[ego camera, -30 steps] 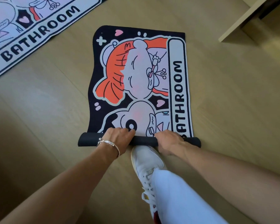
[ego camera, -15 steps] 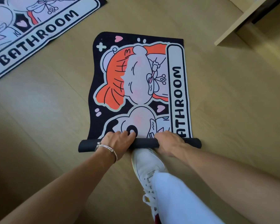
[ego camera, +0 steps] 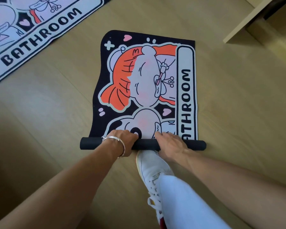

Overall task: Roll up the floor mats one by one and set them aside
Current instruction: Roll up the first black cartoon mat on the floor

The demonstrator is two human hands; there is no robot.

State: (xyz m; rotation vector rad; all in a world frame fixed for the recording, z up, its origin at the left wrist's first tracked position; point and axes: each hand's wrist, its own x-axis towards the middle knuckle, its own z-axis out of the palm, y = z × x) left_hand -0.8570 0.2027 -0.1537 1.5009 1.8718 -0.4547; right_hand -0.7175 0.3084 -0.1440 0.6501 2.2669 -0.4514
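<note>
Wooden floor: pale planks carrying two mats, both printed BATHROOM.
Cartoon mat: one, at centre; near end wound into a black roll, the rest flat.
Second mat: one, flat at upper left, well apart, cut by the frame edge.
Left hand: fingers curled over the roll, gripping it; one silver bracelet at the wrist.
Right hand: grips the roll likewise, near the left.
White shoe: one, toe at the roll between the hands.

— The mat: black ground, orange-haired cartoon figure, pink hearts, "BATHROOM" lettered black on cream.
— Its roll: plain black. Shoe white; floor pale wood-grain.
</note>
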